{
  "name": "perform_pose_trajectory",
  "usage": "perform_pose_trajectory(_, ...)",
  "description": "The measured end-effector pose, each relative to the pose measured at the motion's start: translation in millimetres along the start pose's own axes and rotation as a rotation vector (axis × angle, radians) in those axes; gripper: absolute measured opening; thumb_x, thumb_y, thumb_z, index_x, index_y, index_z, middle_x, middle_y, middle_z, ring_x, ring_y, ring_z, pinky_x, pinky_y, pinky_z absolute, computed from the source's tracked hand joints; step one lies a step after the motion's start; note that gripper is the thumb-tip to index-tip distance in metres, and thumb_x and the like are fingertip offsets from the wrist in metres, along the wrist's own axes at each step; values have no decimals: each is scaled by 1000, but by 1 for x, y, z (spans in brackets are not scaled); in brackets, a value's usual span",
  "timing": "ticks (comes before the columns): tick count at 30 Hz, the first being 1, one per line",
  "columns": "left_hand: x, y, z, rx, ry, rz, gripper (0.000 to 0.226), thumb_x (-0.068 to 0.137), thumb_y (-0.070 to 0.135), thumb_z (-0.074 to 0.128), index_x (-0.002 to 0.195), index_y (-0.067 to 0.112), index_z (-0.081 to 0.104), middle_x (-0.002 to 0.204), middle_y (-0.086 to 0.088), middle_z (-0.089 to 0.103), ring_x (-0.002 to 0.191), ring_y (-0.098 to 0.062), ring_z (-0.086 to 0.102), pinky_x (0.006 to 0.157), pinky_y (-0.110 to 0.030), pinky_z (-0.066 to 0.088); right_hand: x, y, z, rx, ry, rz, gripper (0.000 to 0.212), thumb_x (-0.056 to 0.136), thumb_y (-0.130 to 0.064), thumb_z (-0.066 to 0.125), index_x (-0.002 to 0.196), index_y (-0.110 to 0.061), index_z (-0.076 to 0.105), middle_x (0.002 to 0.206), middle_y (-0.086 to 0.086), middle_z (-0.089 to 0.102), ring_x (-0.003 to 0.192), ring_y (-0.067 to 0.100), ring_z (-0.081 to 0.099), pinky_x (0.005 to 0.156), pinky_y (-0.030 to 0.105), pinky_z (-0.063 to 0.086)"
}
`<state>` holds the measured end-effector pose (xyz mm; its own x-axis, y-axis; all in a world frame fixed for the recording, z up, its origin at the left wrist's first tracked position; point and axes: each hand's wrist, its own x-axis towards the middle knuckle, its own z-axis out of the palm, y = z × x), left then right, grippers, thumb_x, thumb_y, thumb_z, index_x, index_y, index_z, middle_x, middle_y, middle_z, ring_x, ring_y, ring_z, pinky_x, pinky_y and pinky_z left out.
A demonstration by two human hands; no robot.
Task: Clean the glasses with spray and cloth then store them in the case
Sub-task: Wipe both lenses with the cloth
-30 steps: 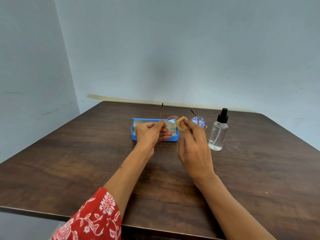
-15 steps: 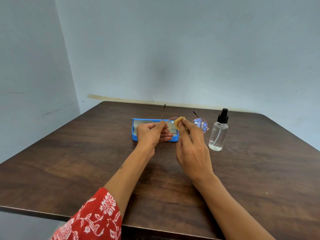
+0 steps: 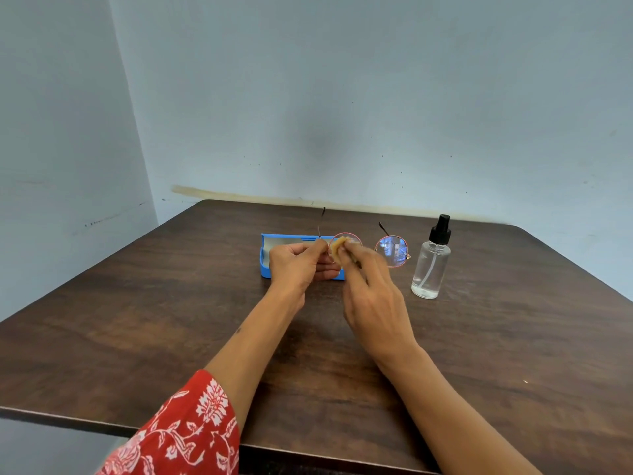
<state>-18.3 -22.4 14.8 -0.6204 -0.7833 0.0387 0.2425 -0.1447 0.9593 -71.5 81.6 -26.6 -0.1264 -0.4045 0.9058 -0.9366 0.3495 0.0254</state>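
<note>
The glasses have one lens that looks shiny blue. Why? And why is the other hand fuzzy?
Head view: the uncovered lens of the glasses shows bluish-white glare, probably reflected light; the right hand, pinching the cloth on the other lens, is motion-blurred at its fingers; the left hand and bottle look sharp.

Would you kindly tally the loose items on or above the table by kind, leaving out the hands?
Glasses: 1
Cleaning cloth: 1
Blue case: 1
Spray bottle: 1
Total: 4
</note>
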Motion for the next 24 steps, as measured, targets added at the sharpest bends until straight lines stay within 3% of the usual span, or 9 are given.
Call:
perform_pose_trajectory(3,1,1,-2,-6,19,13,14,84,5,64,72,1,68,54,-6,66,48,-13,64,47,-22,53,0,-3,-1,46,-26,-33,39,83,0,39,113,5,64,110,15,64,101,24,54,83,29,50)
perform_pose_trajectory(9,0,6,-2,-39,39,-9,16,83,4,65,68,-3,64,44,-3,61,44,-16,64,47,-22,55,0,9,-4,-22,65,115,36,79,7,55,115,7,61,108,18,63,103,22,49,86,28,47)
perform_pose_trajectory(15,1,6,-3,-53,65,12,20,83,2,62,64,-2,63,41,-2,59,40,-11,60,44,-20,53,-2,1,0,-25,-8,-40,33,86,1,44,112,6,63,109,17,63,101,26,57,86,30,51)
perform_pose_trajectory(18,1,8,-6,-67,70,9,18,82,0,62,65,-2,63,44,-4,60,42,-14,63,46,-21,54,-2,7,-1,-43,44,51,30,85,5,51,113,5,63,108,16,63,101,24,53,83,30,51)
perform_pose_trajectory(21,3,9,-8,-66,83,5,17,81,0,62,65,-2,64,44,-4,61,43,-14,63,47,-21,55,-2,15,-4,-77,73,150,37,82,5,46,115,5,62,109,17,62,102,24,50,81,31,52)
perform_pose_trajectory(24,4,7,-8,-57,78,10,17,81,1,63,64,-2,64,44,-4,61,44,-16,64,47,-22,55,-3,12,-3,-58,49,95,36,80,7,52,115,5,62,109,17,62,102,25,51,82,31,51)
